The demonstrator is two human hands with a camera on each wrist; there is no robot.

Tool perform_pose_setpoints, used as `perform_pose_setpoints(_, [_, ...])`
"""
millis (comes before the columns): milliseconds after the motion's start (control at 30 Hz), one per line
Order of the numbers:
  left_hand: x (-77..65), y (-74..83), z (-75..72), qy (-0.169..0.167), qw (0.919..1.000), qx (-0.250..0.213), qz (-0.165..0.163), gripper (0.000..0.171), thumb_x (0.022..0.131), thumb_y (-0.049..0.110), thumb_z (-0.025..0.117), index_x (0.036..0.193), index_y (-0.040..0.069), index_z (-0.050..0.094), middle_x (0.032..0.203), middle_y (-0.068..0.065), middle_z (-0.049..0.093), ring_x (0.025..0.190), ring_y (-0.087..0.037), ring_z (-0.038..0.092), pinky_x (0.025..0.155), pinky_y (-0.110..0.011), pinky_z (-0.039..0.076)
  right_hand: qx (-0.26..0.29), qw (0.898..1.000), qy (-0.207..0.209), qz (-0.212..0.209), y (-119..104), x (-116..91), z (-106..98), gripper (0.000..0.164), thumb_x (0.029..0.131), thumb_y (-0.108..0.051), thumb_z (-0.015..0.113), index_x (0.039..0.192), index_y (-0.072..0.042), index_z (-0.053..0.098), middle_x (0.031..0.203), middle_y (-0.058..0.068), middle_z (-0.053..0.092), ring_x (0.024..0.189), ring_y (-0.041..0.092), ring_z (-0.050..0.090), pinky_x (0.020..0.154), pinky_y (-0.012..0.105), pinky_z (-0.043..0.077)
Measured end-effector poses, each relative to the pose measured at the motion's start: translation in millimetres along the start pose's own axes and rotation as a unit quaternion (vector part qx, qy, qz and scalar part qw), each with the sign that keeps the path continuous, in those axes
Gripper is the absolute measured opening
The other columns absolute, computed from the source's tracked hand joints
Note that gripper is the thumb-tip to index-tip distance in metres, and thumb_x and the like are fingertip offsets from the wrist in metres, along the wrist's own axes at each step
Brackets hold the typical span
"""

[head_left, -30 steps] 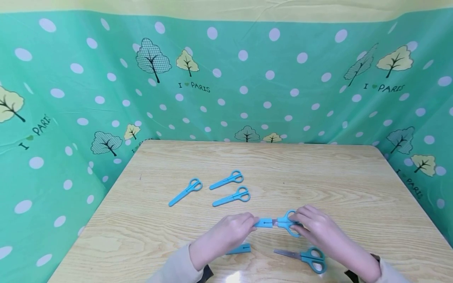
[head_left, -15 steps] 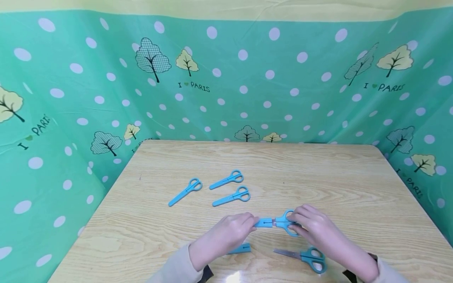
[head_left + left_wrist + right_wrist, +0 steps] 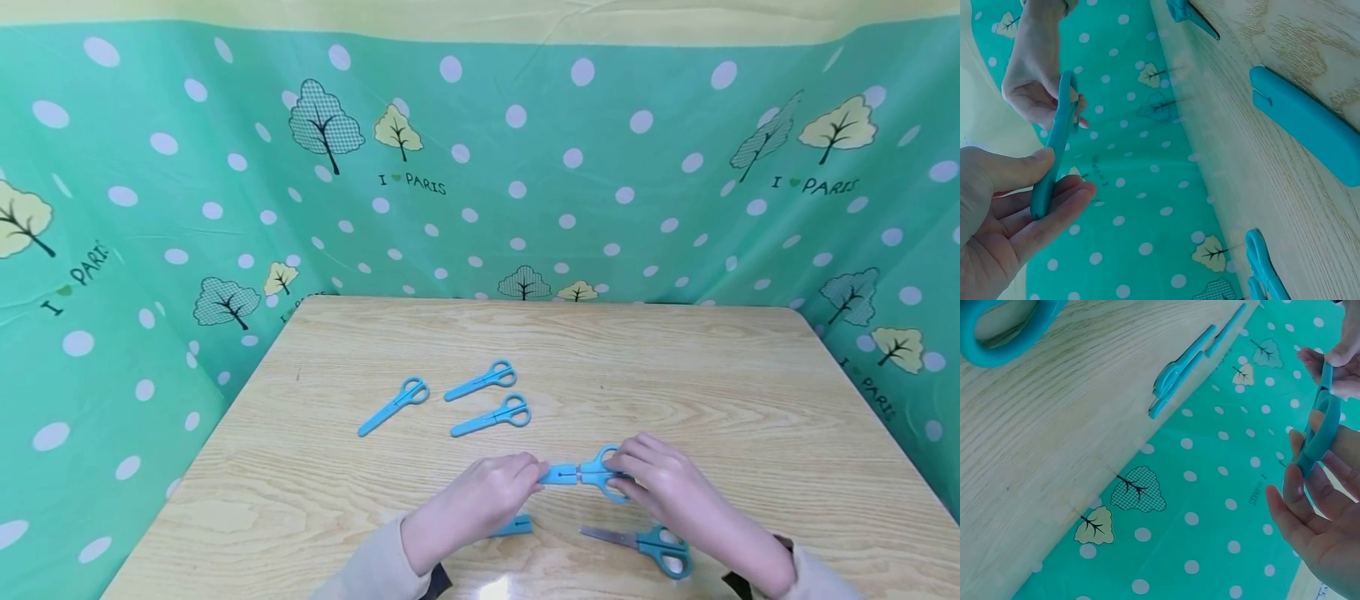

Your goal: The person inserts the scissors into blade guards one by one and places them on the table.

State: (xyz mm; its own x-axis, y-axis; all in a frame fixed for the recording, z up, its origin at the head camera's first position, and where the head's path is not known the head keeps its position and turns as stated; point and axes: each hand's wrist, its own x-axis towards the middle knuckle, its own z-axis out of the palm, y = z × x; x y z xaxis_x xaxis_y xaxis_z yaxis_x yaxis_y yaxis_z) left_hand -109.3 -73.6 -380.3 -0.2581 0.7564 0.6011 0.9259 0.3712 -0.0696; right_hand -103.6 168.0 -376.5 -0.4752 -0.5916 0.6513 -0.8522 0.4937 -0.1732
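My left hand (image 3: 480,500) pinches a blue scissors sheath (image 3: 559,474) between thumb and fingers, as the left wrist view also shows. By its handle loops, my right hand (image 3: 663,479) grips a pair of blue scissors (image 3: 595,473). Their blades are almost wholly inside the sheath, with a thin gap left between sheath and handles. Both are held above the table. Below them lies a second pair of scissors (image 3: 660,547), its metal blades bare and pointing left. Another blue sheath (image 3: 1304,125) lies on the table, partly hidden by my left hand in the head view.
Three sheathed blue scissors lie farther back: one pair of scissors (image 3: 393,407) at left, another pair (image 3: 481,381) behind, and a third pair (image 3: 491,416) nearer. The wooden table (image 3: 712,375) meets a green dotted cloth (image 3: 480,208) at its back and sides.
My right hand has moved slightly left with the scissors, and the blades have slid deeper into the sheath. The left hand has hardly moved.
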Motion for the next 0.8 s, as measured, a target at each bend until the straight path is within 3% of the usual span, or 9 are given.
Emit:
perform_pose_setpoints(300, [-0.1, 3.4, 0.0, -0.035, 0.9992, 0.012, -0.014, 0.015, 0.079, 0.007, 0.064, 0.092, 0.000, 0.061, 0.076, -0.001, 0.059, 0.064, -0.005, 0.057, 0.066, -0.005, 0.046, -0.005, 1.000, -0.005, 0.001, -2.7, -0.1, 2.3, 0.044, 0.092, -0.036, 0.034, 0.077, -0.007, 0.064, 0.075, -0.005, 0.059, 0.067, 0.008, 0.050, 0.060, 0.007, 0.041])
perform_pose_setpoints(467, [-0.9, 2.3, 3.0, -0.036, 0.9992, 0.014, -0.010, 0.020, 0.076, 0.008, 0.067, 0.094, -0.001, 0.061, 0.074, 0.000, 0.058, 0.062, -0.003, 0.056, 0.063, -0.002, 0.044, 0.000, 1.000, -0.009, 0.008, -2.7, -0.6, 2.2, 0.043, 0.090, -0.037, 0.038, 0.076, -0.007, 0.065, 0.074, -0.006, 0.059, 0.067, 0.007, 0.050, 0.060, 0.006, 0.040])
perform_pose_setpoints(800, [-5.1, -1.1, 7.7, -0.034, 0.9986, -0.013, -0.038, 0.024, 0.075, 0.008, 0.068, 0.096, 0.000, 0.061, 0.076, -0.001, 0.060, 0.063, -0.005, 0.058, 0.064, -0.004, 0.045, -0.022, 1.000, -0.015, 0.015, 0.9, -0.7, 5.3, 0.044, 0.090, -0.041, 0.038, 0.077, -0.009, 0.066, 0.075, -0.006, 0.061, 0.068, 0.008, 0.054, 0.062, 0.010, 0.043])
